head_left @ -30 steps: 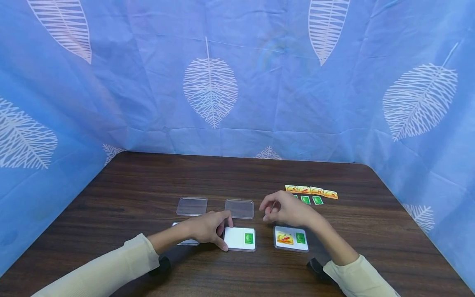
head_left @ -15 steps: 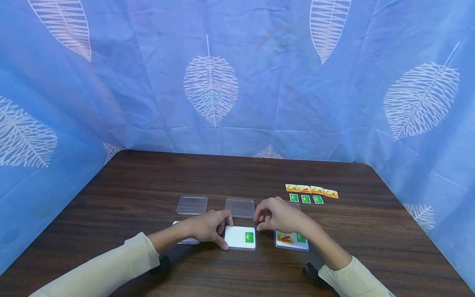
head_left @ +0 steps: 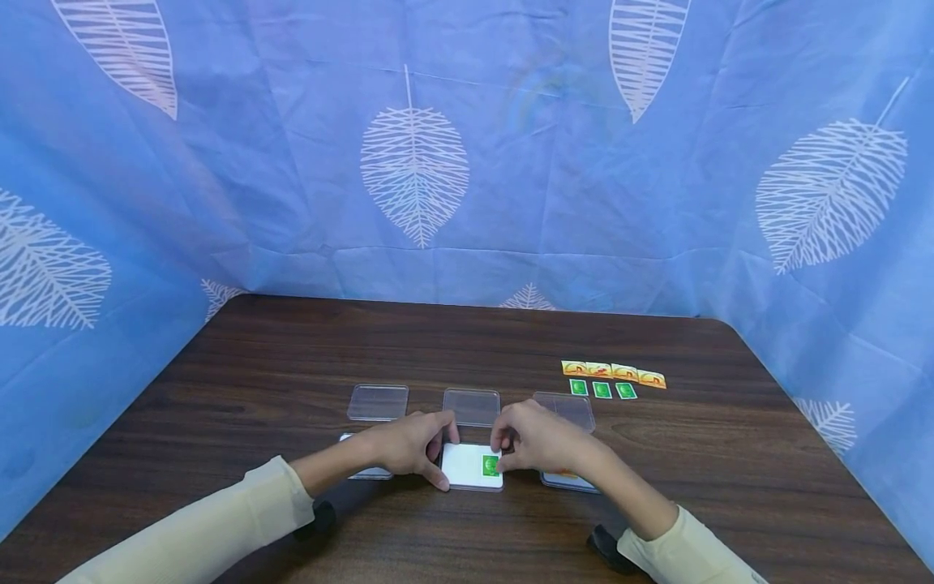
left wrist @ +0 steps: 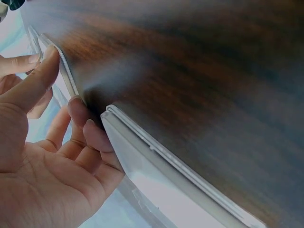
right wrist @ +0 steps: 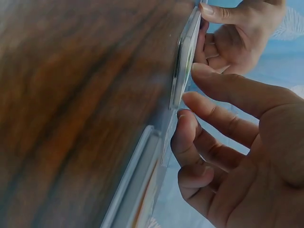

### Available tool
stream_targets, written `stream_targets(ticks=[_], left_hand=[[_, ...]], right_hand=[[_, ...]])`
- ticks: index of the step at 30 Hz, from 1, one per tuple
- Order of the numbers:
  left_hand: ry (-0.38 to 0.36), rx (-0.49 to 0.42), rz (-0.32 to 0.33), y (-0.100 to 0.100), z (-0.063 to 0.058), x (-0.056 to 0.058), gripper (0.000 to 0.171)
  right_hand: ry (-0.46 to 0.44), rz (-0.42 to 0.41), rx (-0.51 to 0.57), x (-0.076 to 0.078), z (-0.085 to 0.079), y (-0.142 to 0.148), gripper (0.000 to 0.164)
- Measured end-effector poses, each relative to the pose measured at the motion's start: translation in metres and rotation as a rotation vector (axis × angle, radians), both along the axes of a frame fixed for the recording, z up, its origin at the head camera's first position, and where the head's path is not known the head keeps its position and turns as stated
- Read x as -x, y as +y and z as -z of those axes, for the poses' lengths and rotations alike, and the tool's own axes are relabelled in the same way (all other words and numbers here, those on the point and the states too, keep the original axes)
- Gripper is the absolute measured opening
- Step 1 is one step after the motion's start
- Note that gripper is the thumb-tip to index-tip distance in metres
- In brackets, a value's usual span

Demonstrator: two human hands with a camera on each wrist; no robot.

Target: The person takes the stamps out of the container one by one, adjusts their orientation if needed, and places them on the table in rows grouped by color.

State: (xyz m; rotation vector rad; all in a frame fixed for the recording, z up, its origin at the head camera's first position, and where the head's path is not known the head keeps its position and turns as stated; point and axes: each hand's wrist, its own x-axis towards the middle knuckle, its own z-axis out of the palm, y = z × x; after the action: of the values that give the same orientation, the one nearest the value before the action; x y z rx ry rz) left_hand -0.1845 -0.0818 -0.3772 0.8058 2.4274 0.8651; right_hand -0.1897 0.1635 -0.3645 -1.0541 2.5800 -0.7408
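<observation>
On the wooden table, the middle shallow case (head_left: 463, 465) has a white face with a green square sticker (head_left: 488, 465) at its right end. My left hand (head_left: 410, 446) holds that case by its left end, thumb at the near corner and index finger at the far corner. My right hand (head_left: 536, 438) is at the right end, fingers curled, thumb tip at the sticker's edge; whether it pinches the sticker I cannot tell. In the right wrist view, the right thumb (right wrist: 228, 85) lies against the case's face. The right case (head_left: 568, 481) is mostly hidden by my right hand.
Another white case (head_left: 374, 473) lies partly under my left hand. Three clear lids, left (head_left: 377, 403), middle (head_left: 471, 408) and right (head_left: 565, 410), lie beyond. Orange stickers (head_left: 613, 373) and green stickers (head_left: 601, 389) form rows at the back right. A blue leaf-patterned cloth (head_left: 467, 162) hangs behind.
My right hand has moved left and toward me, from above the right lid to the middle case's right end, uncovering the right lid and green stickers. My left hand stays in place.
</observation>
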Motion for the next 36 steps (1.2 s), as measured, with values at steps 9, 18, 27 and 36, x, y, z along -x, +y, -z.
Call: stream_targets(ticks=[9,18,27,36], left_hand=[[0.000,0.010,-0.006,0.0003,-0.0002,-0.0006,0.044],[0.003,0.003,0.004,-0.0004,0.0000,0.0002,0.044],[-0.001,0.002,-0.001,-0.0005,0.0001,-0.0005,0.044],[-0.003,-0.006,0.000,-0.0003,-0.0002,-0.0005,0.044]], right_hand=[[-0.025,0.050,-0.044,-0.0055,-0.0006,-0.0057,0.021],[0.008,0.025,-0.035,-0.0063,0.0009,-0.0074,0.023],[0.020,0.031,-0.034,-0.0079,-0.0011,-0.0097,0.028],[0.019,0.023,-0.025,-0.0073,-0.0013,-0.0101,0.025]])
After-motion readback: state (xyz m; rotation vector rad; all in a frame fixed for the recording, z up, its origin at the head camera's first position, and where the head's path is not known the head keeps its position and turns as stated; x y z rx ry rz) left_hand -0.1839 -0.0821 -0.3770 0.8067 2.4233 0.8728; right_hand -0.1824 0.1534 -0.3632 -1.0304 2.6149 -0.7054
